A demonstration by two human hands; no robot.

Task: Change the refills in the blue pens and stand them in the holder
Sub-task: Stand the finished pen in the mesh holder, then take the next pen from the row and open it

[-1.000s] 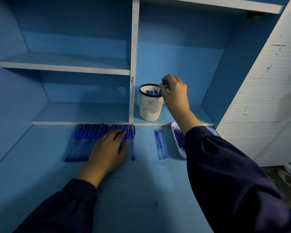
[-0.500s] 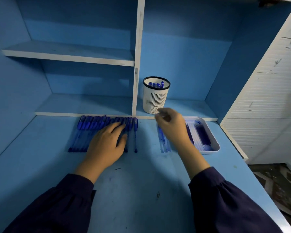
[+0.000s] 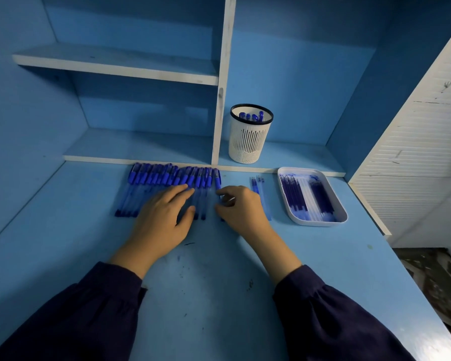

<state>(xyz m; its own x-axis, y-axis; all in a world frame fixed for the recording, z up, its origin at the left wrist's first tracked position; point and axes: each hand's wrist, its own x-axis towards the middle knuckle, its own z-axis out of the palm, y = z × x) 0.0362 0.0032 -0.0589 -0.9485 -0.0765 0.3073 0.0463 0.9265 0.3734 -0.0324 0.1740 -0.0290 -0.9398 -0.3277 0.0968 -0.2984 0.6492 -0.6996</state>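
A row of several blue pens (image 3: 164, 177) lies side by side at the back of the blue desk. My left hand (image 3: 162, 220) rests flat on the row with its fingers spread and holds nothing. My right hand (image 3: 245, 212) is at the right end of the row, thumb and forefinger pinched on the rightmost blue pen (image 3: 217, 179), which still lies on the desk. The white slotted holder (image 3: 248, 144) stands on the low shelf behind, with several blue pens (image 3: 253, 117) upright in it.
A few loose refills (image 3: 257, 182) lie just right of my right hand. A white tray (image 3: 320, 223) of refills sits further right. A white vertical divider (image 3: 220, 100) stands beside the holder, and a white slatted panel (image 3: 414, 152) bounds the desk's right side.
My right hand left the holder's rim, came down across the refills and now pinches the rightmost pen in the row. My left hand stayed on the pens. The view tilted downwards.
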